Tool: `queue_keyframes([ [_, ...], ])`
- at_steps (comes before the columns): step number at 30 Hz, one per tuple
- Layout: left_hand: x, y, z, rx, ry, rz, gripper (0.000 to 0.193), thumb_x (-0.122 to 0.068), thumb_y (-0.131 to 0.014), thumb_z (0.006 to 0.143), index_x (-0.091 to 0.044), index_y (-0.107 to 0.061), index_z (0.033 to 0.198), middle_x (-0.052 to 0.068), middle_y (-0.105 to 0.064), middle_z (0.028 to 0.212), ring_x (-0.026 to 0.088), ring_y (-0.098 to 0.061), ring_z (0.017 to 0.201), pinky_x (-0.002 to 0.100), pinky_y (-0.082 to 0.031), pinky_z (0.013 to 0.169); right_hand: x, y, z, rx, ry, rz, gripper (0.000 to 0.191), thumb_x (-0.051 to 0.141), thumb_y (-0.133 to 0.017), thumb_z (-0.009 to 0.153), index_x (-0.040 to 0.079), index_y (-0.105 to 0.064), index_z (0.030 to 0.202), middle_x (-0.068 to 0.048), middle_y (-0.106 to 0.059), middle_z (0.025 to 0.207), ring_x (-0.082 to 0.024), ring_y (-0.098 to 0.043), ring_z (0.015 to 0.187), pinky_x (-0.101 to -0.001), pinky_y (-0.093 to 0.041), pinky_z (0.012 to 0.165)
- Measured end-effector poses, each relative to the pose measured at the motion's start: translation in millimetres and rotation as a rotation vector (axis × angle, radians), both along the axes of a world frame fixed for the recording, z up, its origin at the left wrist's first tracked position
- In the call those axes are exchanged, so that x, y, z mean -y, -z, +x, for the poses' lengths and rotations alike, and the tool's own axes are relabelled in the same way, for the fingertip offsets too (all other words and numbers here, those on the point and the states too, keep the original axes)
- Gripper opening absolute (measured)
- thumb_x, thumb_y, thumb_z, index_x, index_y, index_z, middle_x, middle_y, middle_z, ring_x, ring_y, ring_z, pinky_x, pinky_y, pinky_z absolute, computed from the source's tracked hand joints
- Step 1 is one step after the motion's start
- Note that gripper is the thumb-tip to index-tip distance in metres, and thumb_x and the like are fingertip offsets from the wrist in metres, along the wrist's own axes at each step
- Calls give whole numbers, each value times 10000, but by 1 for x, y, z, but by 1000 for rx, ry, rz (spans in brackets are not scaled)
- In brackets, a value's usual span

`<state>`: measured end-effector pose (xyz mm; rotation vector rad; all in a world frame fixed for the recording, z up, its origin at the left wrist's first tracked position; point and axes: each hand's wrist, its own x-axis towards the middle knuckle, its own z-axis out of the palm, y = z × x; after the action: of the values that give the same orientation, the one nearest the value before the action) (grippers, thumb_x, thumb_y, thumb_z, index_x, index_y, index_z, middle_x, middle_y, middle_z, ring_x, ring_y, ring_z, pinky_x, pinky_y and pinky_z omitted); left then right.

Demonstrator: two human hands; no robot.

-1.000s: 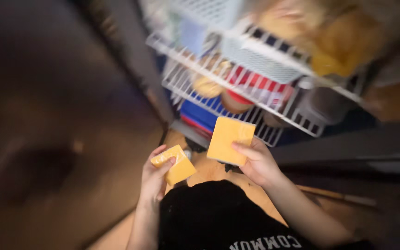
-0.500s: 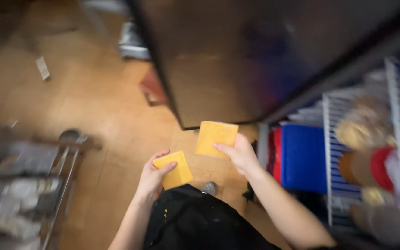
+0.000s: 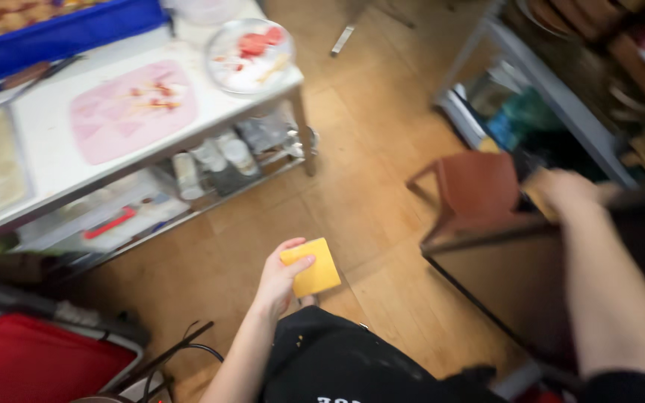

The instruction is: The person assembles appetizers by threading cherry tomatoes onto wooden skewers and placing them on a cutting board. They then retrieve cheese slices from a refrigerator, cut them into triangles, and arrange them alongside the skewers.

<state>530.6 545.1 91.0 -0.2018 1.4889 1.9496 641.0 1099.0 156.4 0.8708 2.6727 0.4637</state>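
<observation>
The wooden floor fills the middle of the frame. In the upper left stands a white counter with a lower shelf of jars and clutter; on its top lie a pink cutting mat, a blue tray at the top edge, and a clear round plate holding red pieces. A dark door takes up the lower right, with a metal shelving rack behind it in the upper right. A red case sits in the lower left corner.

Just below centre, the left hand has its grip closed on a yellow-orange block, thumb on top and fingers beneath, held above the floor just in front of the person's dark apron. At right of centre, the right hand is blurred at the top edge of the dark door, with a second yellow-orange piece showing at its fingers; its grip appears closed around that piece.
</observation>
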Motion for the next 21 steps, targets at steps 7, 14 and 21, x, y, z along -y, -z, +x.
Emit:
queue_keyframes([
  [7,86,45,-138,45,-87,11,532,-35,-794,805,-18,-606,1302,116,-711,1137,208,-692,1023,362,-594,878,31,33,-47,148,248,22,270,276,-647,917,190,-751,1150,-124,-758,920,-281,-700,793,-480,-537,720],
  [14,151,37,-234,23,-245,49,527,-22,-792,812,-28,-612,1308,109,-708,1139,194,-684,1033,336,-575,890,131,71,-137,112,346,-231,290,222,-692,887,127,-726,1159,-126,-751,900,-259,-686,752,-444,-542,678],
  [21,191,56,-292,144,-502,38,590,36,-765,795,-37,-572,1347,113,-689,1176,202,-687,1057,354,-588,902,221,139,-261,45,409,-855,329,167,-738,858,65,-700,1169,-129,-745,880,-238,-671,711,-408,-547,636],
])
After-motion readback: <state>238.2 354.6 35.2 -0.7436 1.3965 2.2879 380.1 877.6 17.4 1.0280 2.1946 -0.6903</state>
